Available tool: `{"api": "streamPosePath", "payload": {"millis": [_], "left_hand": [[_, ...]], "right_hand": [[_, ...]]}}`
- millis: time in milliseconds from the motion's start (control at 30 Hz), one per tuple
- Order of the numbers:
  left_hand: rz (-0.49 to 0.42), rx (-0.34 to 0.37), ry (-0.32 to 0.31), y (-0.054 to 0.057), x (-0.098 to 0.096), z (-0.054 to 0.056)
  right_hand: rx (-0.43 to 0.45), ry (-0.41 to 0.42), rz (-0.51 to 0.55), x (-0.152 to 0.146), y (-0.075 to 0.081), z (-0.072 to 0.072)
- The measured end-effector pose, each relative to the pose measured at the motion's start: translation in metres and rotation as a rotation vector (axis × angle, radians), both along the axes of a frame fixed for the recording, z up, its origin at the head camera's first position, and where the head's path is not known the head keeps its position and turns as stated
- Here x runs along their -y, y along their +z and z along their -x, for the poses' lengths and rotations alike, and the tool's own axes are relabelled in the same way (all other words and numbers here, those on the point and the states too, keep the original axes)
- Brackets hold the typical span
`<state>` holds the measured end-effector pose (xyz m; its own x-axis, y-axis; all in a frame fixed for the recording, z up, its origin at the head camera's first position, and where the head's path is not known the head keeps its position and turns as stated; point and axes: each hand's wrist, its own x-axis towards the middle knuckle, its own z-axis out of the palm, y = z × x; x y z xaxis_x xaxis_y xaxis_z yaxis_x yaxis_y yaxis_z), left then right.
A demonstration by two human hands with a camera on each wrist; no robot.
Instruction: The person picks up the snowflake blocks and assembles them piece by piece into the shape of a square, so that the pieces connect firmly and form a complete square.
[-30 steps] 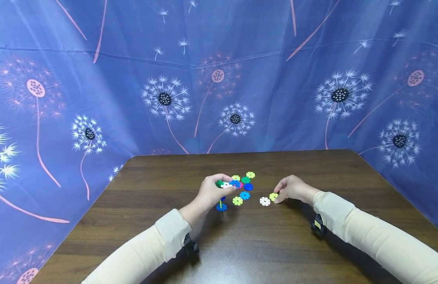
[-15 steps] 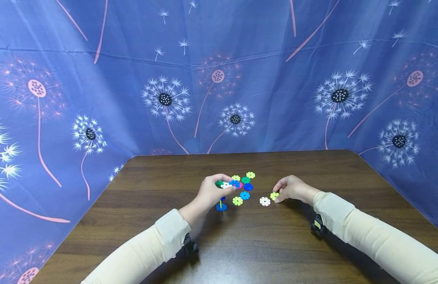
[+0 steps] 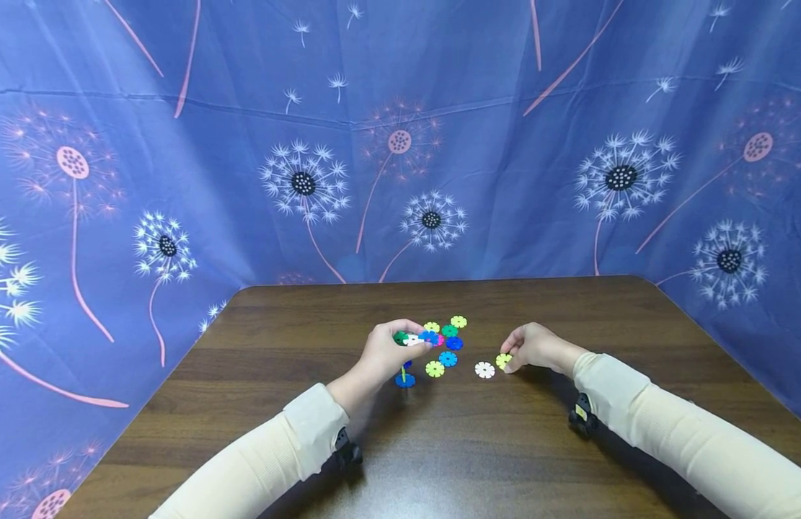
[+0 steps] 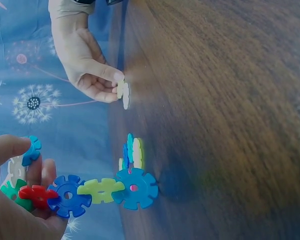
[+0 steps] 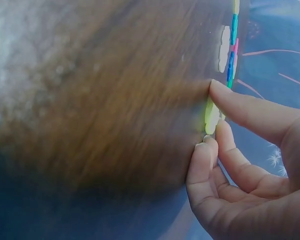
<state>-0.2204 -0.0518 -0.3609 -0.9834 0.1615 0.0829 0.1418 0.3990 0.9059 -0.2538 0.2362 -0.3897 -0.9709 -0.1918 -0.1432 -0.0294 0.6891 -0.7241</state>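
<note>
Facing a blue curtain (image 3: 504, 166) printed with white and pink dandelions, spreading behind the counter (image 3: 504, 447) and along its sides. Working over dark wood grain there, catching a pale gleam toward the near edge. Stretching a cream left sleeve (image 3: 257, 454) and a cream right sleeve (image 3: 692, 425) across the near part. Gripping with the left hand (image 3: 390, 349), curling thumb and fingers around the upper part of a chain (image 4: 69, 196) of slotted discs. Pinching with the right hand (image 3: 536, 346) a yellow disc (image 3: 503, 361) between thumb and fingertips, well apart from the chain. Following the chain through blue, white, green, red, dark blue and yellow down to a blue end disc (image 4: 135, 189) near the counter; being unable to tell whether touching it. Having loose discs lying between the hands, nearer the left: green (image 3: 449, 331), pink (image 3: 440, 340), dark blue (image 3: 455, 344), light blue (image 3: 448, 359) and three yellow ones (image 3: 435, 369). Seeing the pink one partly hidden behind the chain. Carrying small black wrist devices (image 3: 582, 414) under both cuffs. Finding a white disc (image 3: 484, 370) lying flat just beside the pinched yellow, sitting between it and the loose discs.
</note>
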Motion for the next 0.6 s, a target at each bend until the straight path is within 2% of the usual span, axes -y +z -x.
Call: {"api": "streamPosePath", "payload": {"millis": [200,433,600], "left_hand": [[-0.002,-0.003,0.002,-0.0014,0.0000,0.0008],[0.005,-0.021,0.000,-0.0020,0.0003,0.0009],[-0.017,-0.037,-0.013,-0.0025,0.0018,0.0012]], "right_hand": [[-0.015,0.004,0.064,-0.0007,-0.0017,0.0003],[0.096,-0.014,0.268,-0.0020,-0.0023,0.0022],[0.143,0.020,0.390,0.0000,0.0030,0.0024]]}}
